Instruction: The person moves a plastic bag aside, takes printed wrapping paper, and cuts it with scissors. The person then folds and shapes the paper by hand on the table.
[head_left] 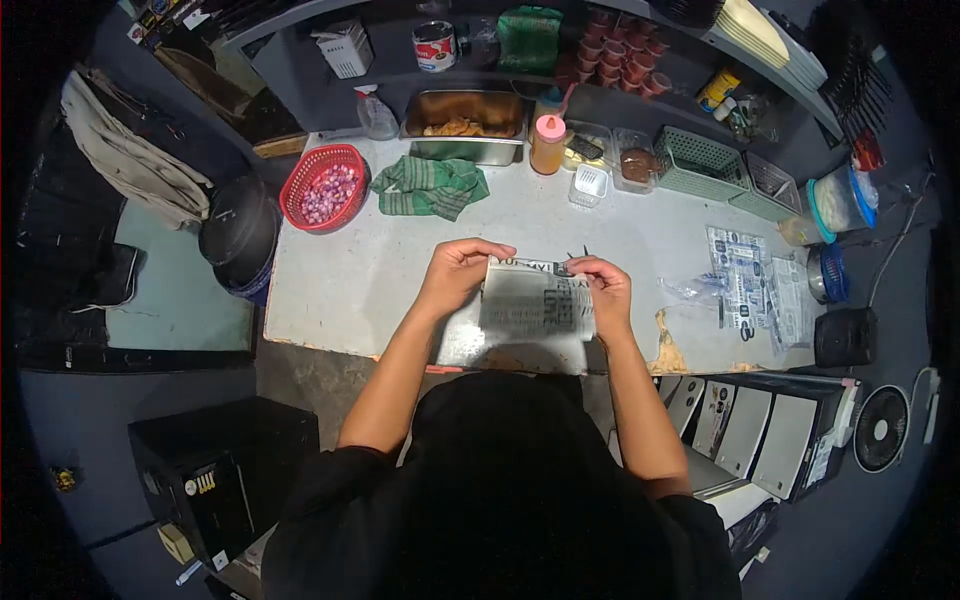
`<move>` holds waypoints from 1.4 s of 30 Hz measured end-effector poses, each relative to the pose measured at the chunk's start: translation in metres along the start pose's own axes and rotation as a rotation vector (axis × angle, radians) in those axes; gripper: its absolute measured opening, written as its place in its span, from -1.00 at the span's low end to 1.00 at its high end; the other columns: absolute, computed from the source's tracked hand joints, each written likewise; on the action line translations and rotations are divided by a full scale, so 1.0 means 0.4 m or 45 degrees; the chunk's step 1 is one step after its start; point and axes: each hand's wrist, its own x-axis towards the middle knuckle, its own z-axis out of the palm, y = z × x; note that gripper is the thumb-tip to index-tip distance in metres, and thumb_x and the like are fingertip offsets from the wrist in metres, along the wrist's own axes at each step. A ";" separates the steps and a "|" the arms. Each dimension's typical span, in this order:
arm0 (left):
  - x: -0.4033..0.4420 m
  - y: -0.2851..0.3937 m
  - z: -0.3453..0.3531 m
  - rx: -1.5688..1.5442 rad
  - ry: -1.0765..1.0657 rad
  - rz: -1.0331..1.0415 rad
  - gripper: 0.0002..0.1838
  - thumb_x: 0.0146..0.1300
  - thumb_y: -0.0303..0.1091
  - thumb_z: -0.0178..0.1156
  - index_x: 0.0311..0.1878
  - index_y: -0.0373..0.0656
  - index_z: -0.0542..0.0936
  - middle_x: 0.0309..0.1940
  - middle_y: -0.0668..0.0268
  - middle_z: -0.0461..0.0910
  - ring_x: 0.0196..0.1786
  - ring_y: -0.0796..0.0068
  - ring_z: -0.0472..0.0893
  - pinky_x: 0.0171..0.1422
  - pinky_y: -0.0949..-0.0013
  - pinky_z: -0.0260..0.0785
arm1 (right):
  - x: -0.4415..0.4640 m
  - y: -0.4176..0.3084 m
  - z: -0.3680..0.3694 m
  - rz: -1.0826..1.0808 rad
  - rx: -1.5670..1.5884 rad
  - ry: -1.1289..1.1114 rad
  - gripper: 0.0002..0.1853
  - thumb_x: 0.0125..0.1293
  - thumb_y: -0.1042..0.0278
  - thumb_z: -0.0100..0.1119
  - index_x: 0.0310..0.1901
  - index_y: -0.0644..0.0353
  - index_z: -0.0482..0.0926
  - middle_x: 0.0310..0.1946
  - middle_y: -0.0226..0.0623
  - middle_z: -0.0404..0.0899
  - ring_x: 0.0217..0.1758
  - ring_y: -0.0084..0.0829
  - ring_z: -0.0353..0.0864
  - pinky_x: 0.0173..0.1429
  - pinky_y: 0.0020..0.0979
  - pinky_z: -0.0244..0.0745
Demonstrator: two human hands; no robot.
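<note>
1. Paper [535,312] with dark print is held by its upper edge, over the front part of the table [350,270].
2. Its upper left corner is pinched in the left hand [465,273], fingers closed together.
3. Its upper right corner is pinched likewise in the right hand [607,287].
4. Below it, a shiny surface [460,347] is partly covered, possibly metal.
5. Printed sheets [745,270] are spread to the right.
6. Beside the red basket [290,200], a green cloth [430,187] is laid.
</note>
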 end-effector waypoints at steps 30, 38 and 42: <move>0.125 0.100 -0.016 -0.027 -0.143 0.196 -0.87 0.46 -0.66 0.27 -0.03 -0.36 0.76 0.07 -0.04 0.81 0.11 0.29 0.80 0.28 0.25 0.67 | 0.099 -0.153 0.006 0.330 0.465 -0.261 -0.60 0.49 0.53 0.21 0.32 0.33 0.52 0.27 -0.04 0.69 0.27 -0.35 0.72 0.40 -0.27 0.62; 0.131 0.100 -0.001 -0.072 -0.093 0.069 -0.81 0.45 -0.63 0.32 0.08 -0.33 0.72 0.01 0.09 0.83 0.07 0.39 0.81 0.23 0.34 0.67 | 0.117 -0.135 0.018 0.303 0.032 -0.148 -0.71 0.43 0.69 0.30 0.15 0.41 0.69 -0.05 -0.17 0.84 -0.07 -0.48 0.84 0.07 -0.42 0.75; 0.122 0.112 0.013 0.044 -0.130 -0.016 -0.76 0.42 -0.64 0.33 0.12 -0.36 0.72 0.01 0.12 0.83 0.05 0.43 0.81 0.18 0.37 0.68 | 0.117 -0.133 0.016 0.238 -0.046 -0.093 -0.76 0.39 0.69 0.34 0.06 0.45 0.76 -0.08 -0.13 0.85 -0.04 -0.47 0.84 0.11 -0.43 0.75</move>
